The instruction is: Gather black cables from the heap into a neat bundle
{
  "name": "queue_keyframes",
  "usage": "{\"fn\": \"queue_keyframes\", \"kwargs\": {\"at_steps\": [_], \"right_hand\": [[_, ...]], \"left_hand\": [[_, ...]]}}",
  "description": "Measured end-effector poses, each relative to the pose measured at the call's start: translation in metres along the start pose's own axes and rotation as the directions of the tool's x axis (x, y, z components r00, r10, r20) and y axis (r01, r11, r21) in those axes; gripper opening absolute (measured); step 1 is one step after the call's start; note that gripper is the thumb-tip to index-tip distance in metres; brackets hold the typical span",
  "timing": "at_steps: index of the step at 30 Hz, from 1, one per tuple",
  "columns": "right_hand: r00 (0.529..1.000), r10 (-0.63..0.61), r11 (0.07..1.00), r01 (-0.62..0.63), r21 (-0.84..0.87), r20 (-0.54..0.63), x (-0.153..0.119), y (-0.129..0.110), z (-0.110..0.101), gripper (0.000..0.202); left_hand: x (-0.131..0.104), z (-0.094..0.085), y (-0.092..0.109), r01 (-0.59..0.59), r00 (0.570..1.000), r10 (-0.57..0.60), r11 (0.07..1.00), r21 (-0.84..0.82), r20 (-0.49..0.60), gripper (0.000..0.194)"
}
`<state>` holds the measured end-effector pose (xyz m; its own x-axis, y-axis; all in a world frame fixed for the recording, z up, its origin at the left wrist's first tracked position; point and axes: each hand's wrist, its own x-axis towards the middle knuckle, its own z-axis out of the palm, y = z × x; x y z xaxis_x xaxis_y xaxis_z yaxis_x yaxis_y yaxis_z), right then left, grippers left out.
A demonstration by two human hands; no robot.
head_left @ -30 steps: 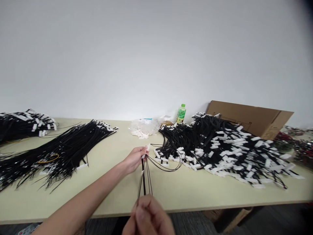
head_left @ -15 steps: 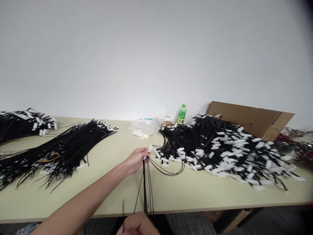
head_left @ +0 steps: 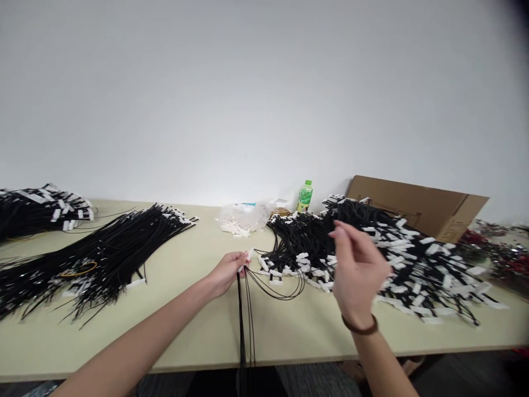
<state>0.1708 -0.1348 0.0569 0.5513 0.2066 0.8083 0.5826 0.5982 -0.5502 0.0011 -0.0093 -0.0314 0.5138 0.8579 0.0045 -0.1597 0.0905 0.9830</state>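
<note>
Currently | black cables (head_left: 240,314): hanging from left hand (head_left: 227,272) | right hand (head_left: 359,270): well apart

Left hand (head_left: 226,274) holding black cables (head_left: 241,320), right hand (head_left: 359,274) midair (brown wristband (head_left: 362,331))

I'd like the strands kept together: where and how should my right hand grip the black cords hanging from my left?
Probably best just below the left hand, from the near side. There the black cords run close together, while lower down they spread; the cord loops bulge rightward, so coming that way could snag them.
</note>
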Motion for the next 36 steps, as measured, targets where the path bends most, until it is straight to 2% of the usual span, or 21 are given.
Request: {"fn": "queue_keyframes", "kwargs": {"at_steps": [2,4,6,8,16,36], "right_hand": [[0.97,-0.083,0.991,0.105,-0.087,0.227,-0.01,0.016,0.013,0.016],[0.909,-0.113,0.976,0.178,-0.128,0.401,-0.023,0.028,0.027,0.017],[0.852,-0.112,0.96,0.226,-0.165,0.512,-0.038,0.038,0.039,0.019],[0.813,-0.111,0.941,0.271,-0.203,0.571,-0.051,0.045,0.047,0.02],[0.76,-0.084,0.902,0.333,-0.274,0.644,-0.061,0.052,0.049,0.02],[0.784,-0.089,0.907,0.319,-0.276,0.614,-0.065,0.056,0.049,0.017]], "left_hand": [[0.002,-0.001,-0.003,-0.006,1.0,0.006,1.0,0.011,-0.012,0.039],[0.002,-0.001,-0.004,-0.021,1.0,0.021,1.0,0.011,-0.02,0.039],[0.001,0.0,-0.003,-0.035,0.999,0.035,0.999,0.008,-0.025,0.04],[0.0,0.001,-0.001,-0.041,0.999,0.041,0.999,0.011,-0.025,0.04],[-0.003,0.004,0.004,-0.087,0.995,0.089,0.995,0.045,-0.037,0.036],[-0.006,0.006,0.006,-0.174,0.985,0.172,0.977,0.124,0.028,0.033]]}}
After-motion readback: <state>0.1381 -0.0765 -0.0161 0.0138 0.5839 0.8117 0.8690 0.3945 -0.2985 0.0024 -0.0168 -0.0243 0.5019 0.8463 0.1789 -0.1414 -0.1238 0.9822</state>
